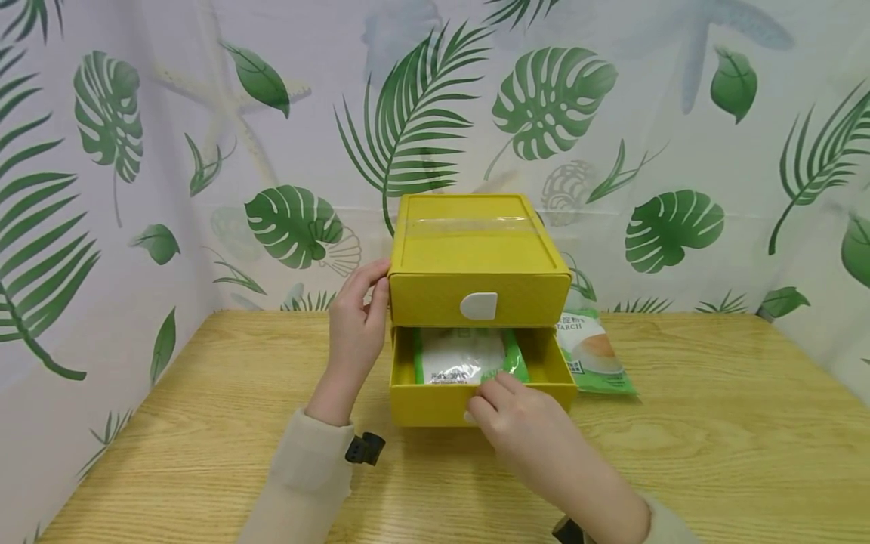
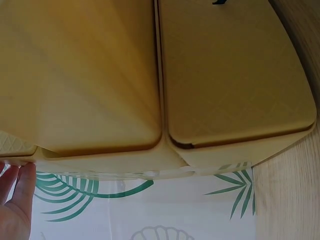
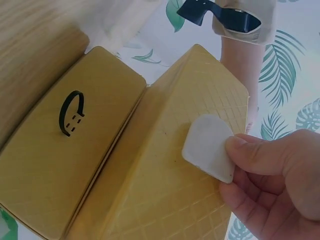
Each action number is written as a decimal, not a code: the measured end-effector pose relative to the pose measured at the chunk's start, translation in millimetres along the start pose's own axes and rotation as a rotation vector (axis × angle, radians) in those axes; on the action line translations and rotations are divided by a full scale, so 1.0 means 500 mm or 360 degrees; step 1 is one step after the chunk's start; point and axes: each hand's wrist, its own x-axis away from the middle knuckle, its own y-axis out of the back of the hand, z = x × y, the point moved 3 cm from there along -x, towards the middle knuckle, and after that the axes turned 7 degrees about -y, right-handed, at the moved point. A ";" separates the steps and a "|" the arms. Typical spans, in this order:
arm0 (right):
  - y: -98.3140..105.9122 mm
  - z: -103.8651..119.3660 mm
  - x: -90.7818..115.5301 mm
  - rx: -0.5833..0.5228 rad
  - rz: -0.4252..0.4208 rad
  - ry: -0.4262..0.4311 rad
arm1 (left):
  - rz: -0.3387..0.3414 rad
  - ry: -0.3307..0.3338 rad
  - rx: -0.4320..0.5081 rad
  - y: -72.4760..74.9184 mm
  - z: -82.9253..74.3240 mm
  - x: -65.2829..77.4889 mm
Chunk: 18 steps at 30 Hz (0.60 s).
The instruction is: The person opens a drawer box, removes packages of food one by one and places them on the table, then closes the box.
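Observation:
A yellow drawer box stands on the table with its middle drawer pulled out. Inside that drawer lies a white-and-green packet. My right hand is at the drawer's front; in the right wrist view its thumb and fingers pinch the white pull tab. My left hand rests against the upper left side of the box, fingers extended. The left wrist view catches only part of this left hand, touching the box edge. Above the open drawer, the top drawer front is closed.
A starch packet lies on the wooden table at the box's right side. Below the open drawer, the bottom drawer front bears a dark curved handle. A leaf-patterned curtain hangs behind.

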 end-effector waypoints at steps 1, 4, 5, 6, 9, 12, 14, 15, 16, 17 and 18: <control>0.002 0.001 0.000 -0.0002 0.0004 0.0002 | -0.0001 -0.0001 0.0004 0.000 0.000 0.000; 0.007 0.006 0.002 0.0006 0.0007 0.0013 | -0.0003 -0.0004 0.0010 0.000 0.001 -0.001; 0.008 0.007 0.002 0.0009 0.0005 0.0022 | -0.0003 -0.0005 0.0012 0.000 0.000 -0.001; 0.010 0.008 0.003 0.0015 0.0003 0.0030 | -0.0003 -0.0007 0.0015 0.000 0.000 -0.001; 0.015 0.012 0.004 0.0032 0.0013 0.0055 | -0.0002 -0.0010 0.0013 0.000 -0.001 -0.001; 0.023 0.016 0.005 0.0052 0.0062 0.0078 | 0.0001 -0.0006 0.0011 0.000 -0.002 -0.001; 0.028 0.019 0.006 0.0074 0.0110 0.0095 | 0.0005 -0.0002 0.0009 0.001 -0.001 0.000; 0.030 0.020 0.006 0.0085 0.0132 0.0107 | 0.0007 0.0000 0.0008 0.001 -0.001 0.000; 0.032 0.021 0.006 0.0095 0.0157 0.0118 | 0.0009 0.0002 0.0012 0.001 -0.001 0.000; 0.034 0.023 0.006 0.0103 0.0181 0.0129 | 0.0011 0.0005 0.0014 0.000 0.000 0.000; 0.036 0.024 0.006 0.0109 0.0200 0.0138 | 0.0012 0.0007 0.0016 0.000 0.001 0.001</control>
